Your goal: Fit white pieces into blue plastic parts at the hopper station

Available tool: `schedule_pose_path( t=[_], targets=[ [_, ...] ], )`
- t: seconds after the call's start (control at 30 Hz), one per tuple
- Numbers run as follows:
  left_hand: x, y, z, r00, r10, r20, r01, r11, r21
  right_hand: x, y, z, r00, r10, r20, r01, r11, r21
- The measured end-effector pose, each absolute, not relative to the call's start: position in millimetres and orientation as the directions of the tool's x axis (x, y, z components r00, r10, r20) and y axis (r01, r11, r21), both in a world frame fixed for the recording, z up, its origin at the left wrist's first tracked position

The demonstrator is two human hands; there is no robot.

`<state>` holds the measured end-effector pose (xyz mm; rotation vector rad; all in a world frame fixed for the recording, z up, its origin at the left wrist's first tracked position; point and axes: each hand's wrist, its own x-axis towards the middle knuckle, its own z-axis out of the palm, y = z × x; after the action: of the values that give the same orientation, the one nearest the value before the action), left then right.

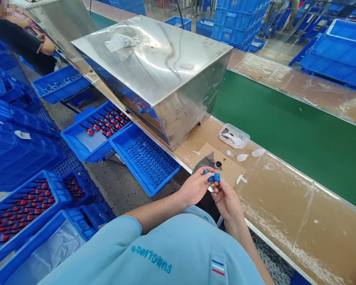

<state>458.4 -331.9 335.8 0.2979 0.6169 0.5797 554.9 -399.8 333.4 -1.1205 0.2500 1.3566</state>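
Observation:
My left hand [196, 185] and my right hand [228, 198] meet over the near edge of the workbench, fingers closed. Between their fingertips is a small blue plastic part [216, 177], pinched from both sides. A pale sliver shows beside the part at my left thumb; whether it belongs to the part I cannot tell. Just beyond my fingers stands a small round pot with a black top [218, 164]. It sits on a brown cardboard sheet [230, 168], next to a dark grey flat piece [206, 161].
A metal hood [192, 99] stands on the bench to the left. Beyond lies a green conveyor belt [269, 111]. A clear plastic box [234, 135] and white scraps [242, 157] rest nearby. Left below, a blue tray [150, 190] holds many blue parts. A co-worker [26, 43] is farther left.

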Motion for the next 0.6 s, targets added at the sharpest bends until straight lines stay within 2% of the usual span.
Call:
schedule_pose_path(
  t=[0.2, 0.6],
  targets=[
    [459.9, -335.8, 335.1, 0.664, 0.59, -0.459, -0.41, 0.801, 0.436, 556.3, -402.4, 332.9, 0.262, 0.621, -0.738, -0.883, -0.154, -0.443],
    [463.7, -335.5, 334.6, 0.652, 0.525, -0.547, -0.409, 0.851, 0.329, 561.5, -411.5, 327.5, 0.358, 0.629, -0.69, -0.822, -0.138, -0.553]
  ],
)
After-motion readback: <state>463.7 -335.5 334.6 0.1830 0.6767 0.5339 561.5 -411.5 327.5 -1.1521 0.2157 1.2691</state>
